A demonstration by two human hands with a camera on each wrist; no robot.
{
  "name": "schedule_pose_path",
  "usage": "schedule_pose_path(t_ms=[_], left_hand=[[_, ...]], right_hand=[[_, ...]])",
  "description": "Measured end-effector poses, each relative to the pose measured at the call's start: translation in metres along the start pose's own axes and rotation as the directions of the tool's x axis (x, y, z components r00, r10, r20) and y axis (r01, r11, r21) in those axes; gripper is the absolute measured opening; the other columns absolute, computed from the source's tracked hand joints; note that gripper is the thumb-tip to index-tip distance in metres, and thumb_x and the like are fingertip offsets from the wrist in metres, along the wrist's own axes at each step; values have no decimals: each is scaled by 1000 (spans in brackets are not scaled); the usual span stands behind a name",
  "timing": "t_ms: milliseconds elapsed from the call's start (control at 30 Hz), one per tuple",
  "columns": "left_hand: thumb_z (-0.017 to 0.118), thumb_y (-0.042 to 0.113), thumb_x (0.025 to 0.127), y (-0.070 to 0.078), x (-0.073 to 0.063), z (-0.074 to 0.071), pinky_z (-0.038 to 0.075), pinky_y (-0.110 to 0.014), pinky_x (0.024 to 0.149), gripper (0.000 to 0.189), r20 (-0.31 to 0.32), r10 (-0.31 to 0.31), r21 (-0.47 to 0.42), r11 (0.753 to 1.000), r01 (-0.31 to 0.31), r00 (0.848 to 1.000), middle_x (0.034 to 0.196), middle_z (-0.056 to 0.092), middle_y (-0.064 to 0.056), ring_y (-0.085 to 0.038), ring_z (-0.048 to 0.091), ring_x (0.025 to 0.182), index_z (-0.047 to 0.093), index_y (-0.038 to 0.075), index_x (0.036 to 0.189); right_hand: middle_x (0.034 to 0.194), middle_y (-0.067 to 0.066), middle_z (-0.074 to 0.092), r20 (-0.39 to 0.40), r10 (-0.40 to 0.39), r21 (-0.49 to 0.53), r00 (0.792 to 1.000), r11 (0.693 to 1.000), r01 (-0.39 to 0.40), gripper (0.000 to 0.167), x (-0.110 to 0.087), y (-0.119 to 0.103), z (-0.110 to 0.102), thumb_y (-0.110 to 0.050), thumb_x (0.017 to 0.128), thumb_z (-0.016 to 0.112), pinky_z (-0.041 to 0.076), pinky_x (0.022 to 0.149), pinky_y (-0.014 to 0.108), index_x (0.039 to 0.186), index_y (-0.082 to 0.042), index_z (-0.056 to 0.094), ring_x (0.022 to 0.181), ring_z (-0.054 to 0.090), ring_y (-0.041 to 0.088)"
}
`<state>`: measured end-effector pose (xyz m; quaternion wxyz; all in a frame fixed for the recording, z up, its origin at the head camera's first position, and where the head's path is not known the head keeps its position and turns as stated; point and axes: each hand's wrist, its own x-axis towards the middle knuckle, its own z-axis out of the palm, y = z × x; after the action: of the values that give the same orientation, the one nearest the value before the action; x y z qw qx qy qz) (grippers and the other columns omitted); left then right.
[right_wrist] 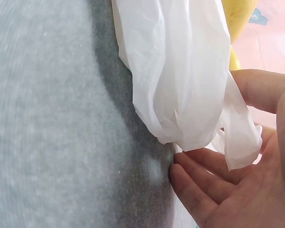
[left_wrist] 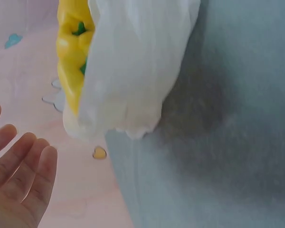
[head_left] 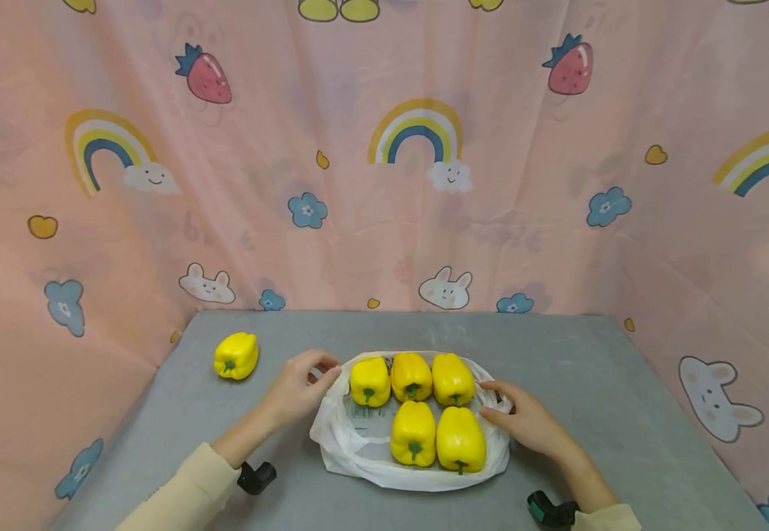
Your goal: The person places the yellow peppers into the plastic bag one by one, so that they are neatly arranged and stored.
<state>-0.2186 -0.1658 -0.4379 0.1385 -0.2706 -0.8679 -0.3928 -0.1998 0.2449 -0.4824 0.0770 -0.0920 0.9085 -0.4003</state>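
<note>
Several yellow bell peppers [head_left: 413,434] sit in a white plastic bag [head_left: 351,461] whose mouth is spread wide. In the head view my left hand [head_left: 304,387] is by the bag's left rim. The left wrist view shows its fingers [left_wrist: 40,175] loosely bent, apart from the bag and holding nothing. My right hand [head_left: 523,417] is at the bag's right side. In the right wrist view its fingers [right_wrist: 199,185] touch the bag's edge from behind, while the thumb stands well apart from them. A loose strip of the bag hangs between.
One more yellow bell pepper [head_left: 236,356] lies on the grey table [head_left: 596,383] at the back left, outside the bag. A pink printed curtain [head_left: 523,243] stands behind the table and along both sides.
</note>
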Motion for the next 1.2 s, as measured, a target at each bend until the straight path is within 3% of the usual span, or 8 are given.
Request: schedule_pose_path(t_ms=[267,433,700,1033,1200], left_hand=[[70,9,96,-20,4,-12,57,-28,70,11,-64,-25,31,999,27,998,95,71,-4,-18,65,85,73,3,104],[69,15,98,-27,3,-25,57,-31,73,14,-95,-97,78,991,104,991,97,71,-4,-19,64,87,73,3,106],[66,17,100,-39,0,-46,56,-41,80,21,-150,-219,82,969,233,964,104,70,-9,-24,63,95,70,1,113],[67,16,100,-57,-3,-67,55,-28,76,22,-240,-219,105,963,249,946,101,70,-13,-27,65,93,70,-2,112],[65,18,101,-64,-4,-77,56,-33,81,26,-252,-238,116,955,274,938,105,69,-17,-31,65,98,68,-4,115]], right_hand=[[149,22,49,-3,4,-2,1000,1000,-4,57,0,1,-1,-37,99,67,49,97,57,145,-7,54,128,51,41],[148,23,49,-4,4,-12,1000,1000,-4,56,-1,1,-1,-37,99,67,50,94,56,145,-7,55,124,54,39],[148,23,49,-2,-13,3,1000,1000,13,56,-1,0,-1,-35,99,67,48,97,58,145,-6,54,130,51,43],[149,23,48,3,-11,11,1000,1000,11,56,-1,0,-1,-36,99,67,47,98,59,146,-6,53,132,48,44],[148,22,50,-2,-13,5,1000,1000,13,57,-2,0,0,-36,99,67,48,97,59,145,-7,54,130,50,43]])
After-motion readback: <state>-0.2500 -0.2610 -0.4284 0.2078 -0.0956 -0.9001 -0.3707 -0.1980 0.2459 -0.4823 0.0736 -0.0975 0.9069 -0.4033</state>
